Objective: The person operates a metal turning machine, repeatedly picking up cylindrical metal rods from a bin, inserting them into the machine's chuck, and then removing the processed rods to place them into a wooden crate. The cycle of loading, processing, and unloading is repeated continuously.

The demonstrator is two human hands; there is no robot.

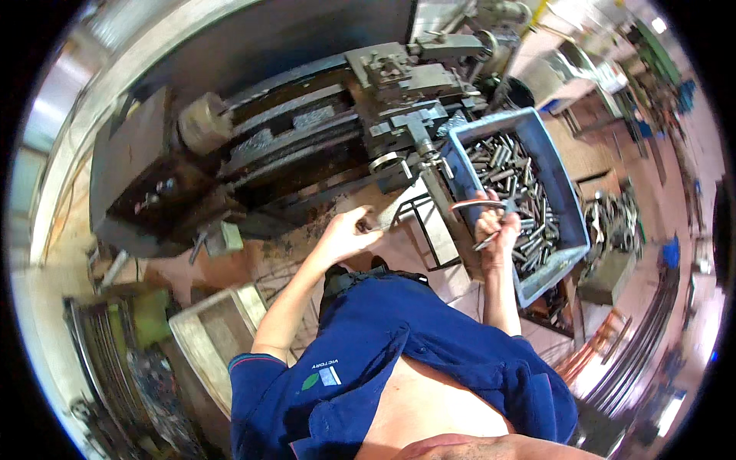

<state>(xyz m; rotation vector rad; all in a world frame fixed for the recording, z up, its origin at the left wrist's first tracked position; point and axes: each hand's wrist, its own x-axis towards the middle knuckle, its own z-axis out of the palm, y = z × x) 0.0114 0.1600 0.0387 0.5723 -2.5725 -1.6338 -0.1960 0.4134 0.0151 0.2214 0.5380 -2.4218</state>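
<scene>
My right hand is closed over the near left side of a blue plastic bin. It grips a thin, curved dark tool whose kind I cannot make out. A short metal rod sticks out below the fingers of the same hand. Many short cylindrical metal pins lie loose in a heap inside the bin. My left hand hangs in the air left of the bin, in front of the lathe. Its thumb and fingers are curved and apart, with nothing visible between them.
A large lathe spans the far side, its carriage handwheel close to the bin. A pale wooden tray sits low at the left. To the right are a grey metal block and long dark bars.
</scene>
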